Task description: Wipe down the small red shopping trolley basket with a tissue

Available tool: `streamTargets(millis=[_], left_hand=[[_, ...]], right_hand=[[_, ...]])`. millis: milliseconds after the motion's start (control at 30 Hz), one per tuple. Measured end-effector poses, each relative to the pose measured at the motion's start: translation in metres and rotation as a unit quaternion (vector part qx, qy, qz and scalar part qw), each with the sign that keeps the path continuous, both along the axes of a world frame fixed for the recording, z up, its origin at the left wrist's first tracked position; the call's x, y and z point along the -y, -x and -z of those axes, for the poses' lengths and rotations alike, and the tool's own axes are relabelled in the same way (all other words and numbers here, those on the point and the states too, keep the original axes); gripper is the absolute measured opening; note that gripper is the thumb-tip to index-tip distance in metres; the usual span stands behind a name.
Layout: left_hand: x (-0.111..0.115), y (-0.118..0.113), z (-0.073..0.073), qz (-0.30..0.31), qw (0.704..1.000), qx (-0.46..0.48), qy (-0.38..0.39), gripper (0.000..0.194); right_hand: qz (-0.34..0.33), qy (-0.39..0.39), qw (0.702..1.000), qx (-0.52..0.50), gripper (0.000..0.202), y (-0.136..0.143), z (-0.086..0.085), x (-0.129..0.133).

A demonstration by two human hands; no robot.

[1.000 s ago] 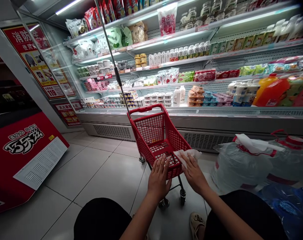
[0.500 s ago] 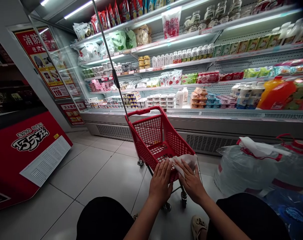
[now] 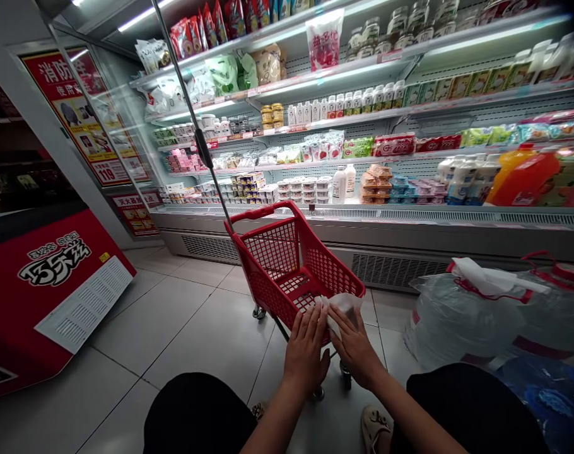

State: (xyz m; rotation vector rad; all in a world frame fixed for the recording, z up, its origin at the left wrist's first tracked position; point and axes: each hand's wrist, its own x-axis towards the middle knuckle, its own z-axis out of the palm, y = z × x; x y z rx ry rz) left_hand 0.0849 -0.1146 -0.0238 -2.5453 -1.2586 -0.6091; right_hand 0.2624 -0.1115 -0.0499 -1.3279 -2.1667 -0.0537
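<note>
We seem mid-wipe: our right hand [image 3: 356,347] presses the cloth [image 3: 348,304] on the near rim of the cart [image 3: 322,268], our left hand [image 3: 306,353] beside it, all fingers outstretched; another stroke would call for even pressure.

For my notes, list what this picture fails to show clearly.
All in the head view:
Cart: near rim partly hidden by the left hand, right hand and white wipe.
Left shoe: mostly behind the left leg and left arm.
Blue jug: cut off by the right edge.
Price labels: too small to read.
</note>
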Motion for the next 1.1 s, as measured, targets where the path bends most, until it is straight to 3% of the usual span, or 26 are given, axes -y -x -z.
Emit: streamTargets(millis=[167, 300, 400, 600, 733, 867, 933, 1000, 1100], left_hand=[[0.001, -0.003, -0.002, 0.006, 1.0, -0.001, 0.002, 0.098], [0.003, -0.004, -0.005, 0.004, 1.0, -0.015, 0.007, 0.096], [0.004, -0.007, -0.002, 0.0, 1.0, -0.009, 0.01, 0.095], [0.004, -0.01, 0.001, 0.005, 1.0, -0.004, 0.002, 0.098], [0.003, 0.003, -0.004, 0.021, 1.0, -0.021, -0.009, 0.098], [-0.004, 0.017, -0.013, 0.003, 0.999, -0.028, -0.02, 0.092], [-0.009, 0.019, -0.016, -0.001, 0.999, -0.034, -0.011, 0.091], [-0.013, 0.017, -0.015, 0.002, 0.999, -0.034, 0.005, 0.093], [-0.017, 0.008, -0.011, -0.004, 1.0, -0.024, 0.017, 0.097]], right_hand=[[0.008, -0.046, 0.998, 0.05, 0.061, -0.028, -0.003, -0.039], [0.076, -0.063, 0.994, 0.051, 0.058, -0.066, -0.005, -0.063], [0.08, -0.069, 0.993, 0.056, 0.061, -0.061, 0.001, -0.052], [-0.033, -0.062, 0.997, 0.042, 0.07, -0.007, 0.022, -0.005], [-0.087, -0.054, 0.993, 0.056, 0.067, -0.035, 0.018, -0.012], [0.002, -0.035, 0.998, 0.057, 0.06, -0.092, 0.011, -0.049], [0.05, -0.01, 0.998, 0.045, 0.059, -0.106, 0.007, -0.067], [0.084, 0.022, 0.996, 0.017, 0.057, -0.102, 0.003, -0.077], [0.098, 0.043, 0.993, -0.04, 0.055, -0.066, 0.001, -0.071]])
